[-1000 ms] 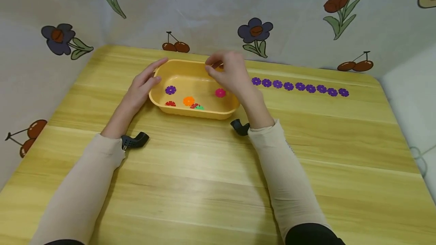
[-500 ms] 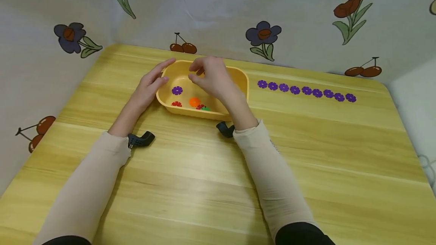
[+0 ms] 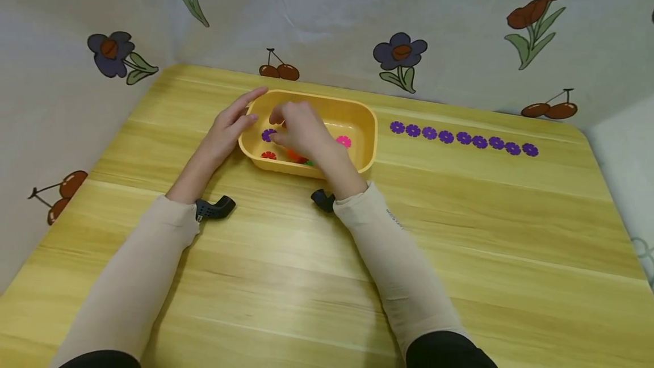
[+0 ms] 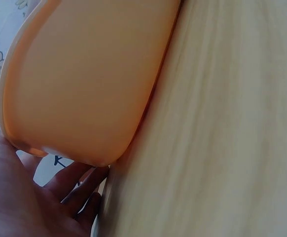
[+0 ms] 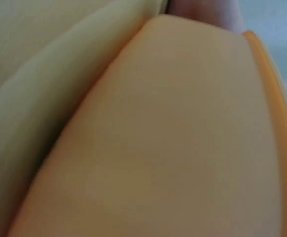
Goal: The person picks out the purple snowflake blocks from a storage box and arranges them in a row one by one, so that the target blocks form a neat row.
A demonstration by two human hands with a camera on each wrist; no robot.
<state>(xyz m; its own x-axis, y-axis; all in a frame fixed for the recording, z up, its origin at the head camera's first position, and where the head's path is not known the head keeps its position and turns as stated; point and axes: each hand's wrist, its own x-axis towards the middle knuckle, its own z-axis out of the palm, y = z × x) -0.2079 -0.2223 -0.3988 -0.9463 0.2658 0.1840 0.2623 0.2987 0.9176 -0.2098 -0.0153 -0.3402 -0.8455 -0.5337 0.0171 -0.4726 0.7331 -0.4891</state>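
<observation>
A yellow plastic basin (image 3: pixel 352 119) stands toward the back of the table. My left hand (image 3: pixel 225 132) holds its left end, thumb over the rim and fingers against the outside wall. Inside the basin reaches my right hand (image 3: pixel 305 130), thumb and index finger apart beside a purple flower-shaped plastic piece (image 3: pixel 267 135) that they partly cover. Also in there lie a red flower piece (image 3: pixel 268 155), a pink one (image 3: pixel 344 141) and an orange one (image 3: pixel 293 155), the last partly hidden by the hand. Both wrist views mostly show the basin's outer wall.
Right of the basin, several purple flower pieces (image 3: pixel 446 137) form a slanting row on the wooden table (image 3: pixel 286 277). A patterned cloth (image 3: pixel 337 27) hangs behind the table's back edge. Black wrist devices (image 3: pixel 217 208) stick out from both cuffs.
My right hand has moved left and down inside the basin, from its right side to the purple piece, uncovering the pink one. My left hand stays at the basin. The head view has shifted slightly.
</observation>
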